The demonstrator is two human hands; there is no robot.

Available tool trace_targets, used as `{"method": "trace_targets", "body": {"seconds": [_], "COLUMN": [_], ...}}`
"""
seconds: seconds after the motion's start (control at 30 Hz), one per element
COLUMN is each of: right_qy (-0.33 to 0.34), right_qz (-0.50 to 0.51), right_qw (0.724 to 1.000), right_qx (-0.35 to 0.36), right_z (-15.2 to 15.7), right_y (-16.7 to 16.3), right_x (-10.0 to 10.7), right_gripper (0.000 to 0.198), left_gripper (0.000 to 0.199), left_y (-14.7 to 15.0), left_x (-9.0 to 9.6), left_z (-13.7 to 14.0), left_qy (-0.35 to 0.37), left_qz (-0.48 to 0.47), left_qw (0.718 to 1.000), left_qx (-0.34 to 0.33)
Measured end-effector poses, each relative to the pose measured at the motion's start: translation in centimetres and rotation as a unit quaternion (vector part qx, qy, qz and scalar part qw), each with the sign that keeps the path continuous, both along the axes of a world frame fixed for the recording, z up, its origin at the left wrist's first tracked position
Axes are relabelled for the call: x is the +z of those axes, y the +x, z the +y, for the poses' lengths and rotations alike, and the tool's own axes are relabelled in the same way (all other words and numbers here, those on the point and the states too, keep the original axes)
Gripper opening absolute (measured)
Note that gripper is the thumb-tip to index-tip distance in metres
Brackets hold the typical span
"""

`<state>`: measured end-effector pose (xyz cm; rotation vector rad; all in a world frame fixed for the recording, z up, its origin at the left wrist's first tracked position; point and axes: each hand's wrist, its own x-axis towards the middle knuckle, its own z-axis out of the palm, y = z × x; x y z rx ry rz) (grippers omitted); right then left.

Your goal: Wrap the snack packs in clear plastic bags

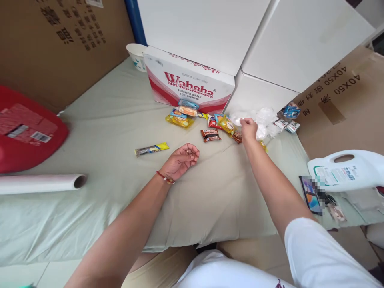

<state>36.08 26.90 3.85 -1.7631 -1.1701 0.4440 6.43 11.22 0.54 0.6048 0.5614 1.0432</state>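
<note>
My right hand (pixel 249 129) reaches to the back right of the cloth-covered table, its fingers pinched on the edge of a thin clear plastic bag (pixel 265 120). My left hand (pixel 181 160) hovers near the middle, palm turned inward, fingers loosely curled with nothing visible in them. Beyond it lies a brown-wrapped snack (pixel 210 135). Left of that hand is a long yellow-and-grey snack packet (pixel 152 149). Yellow snack packs (pixel 179 121) and an orange-and-white one (pixel 187 111) are heaped at the back. Another yellow pack (pixel 226 125) rests just left of my right hand.
A Wahaha carton (pixel 190 82) and white boxes (pixel 204 28) stand behind the snacks. At left are a red container (pixel 27 132) and a white roll (pixel 39 184). A white jug (pixel 348 170) and a phone (pixel 311 195) lie at right. A paper cup (pixel 137 57) stands back left.
</note>
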Motion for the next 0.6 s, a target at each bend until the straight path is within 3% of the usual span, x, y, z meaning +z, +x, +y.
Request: {"method": "trace_targets", "body": {"seconds": [0.07,0.1,0.17,0.23,0.3,0.37,0.47,0.6], "right_qy": [0.075,0.107,0.079,0.005,-0.035,-0.030,0.000,-0.021], "right_qz": [0.122,0.219,0.348,0.402,0.410,0.396,0.364,0.311], "right_qw": [0.989,0.968,0.923,0.897,0.890,0.898,0.915,0.929], "right_qx": [0.021,0.061,0.145,0.184,0.194,0.190,0.176,0.201], "right_z": [-3.3,-5.3,-9.6,-13.7,-16.9,-18.6,-19.1,-18.7], "right_y": [-0.2,-0.6,-2.2,-4.7,-7.4,-9.4,-10.4,-9.8], "right_x": [1.1,1.3,1.1,-0.1,-1.7,-3.0,-4.1,-4.9], "right_gripper": [0.024,0.030,0.040,0.041,0.039,0.037,0.034,0.032], "left_gripper": [0.030,0.030,0.029,0.033,0.040,0.045,0.044,0.042], "left_y": [0.1,0.1,0.4,0.7,1.1,1.4,1.5,1.6], "left_x": [0.2,0.3,0.3,0.3,0.1,-0.2,-0.7,-1.1], "left_z": [0.0,-0.1,-0.2,-0.3,-0.5,-0.7,-0.8,-0.8], "left_qy": [0.002,0.002,0.002,0.005,0.021,0.051,0.084,0.099], "left_qz": [-0.002,0.000,0.016,0.050,0.088,0.116,0.149,0.183], "left_qw": [1.000,1.000,1.000,0.998,0.995,0.989,0.982,0.976], "left_qx": [-0.010,-0.014,-0.022,-0.033,-0.050,-0.072,-0.085,-0.066]}}
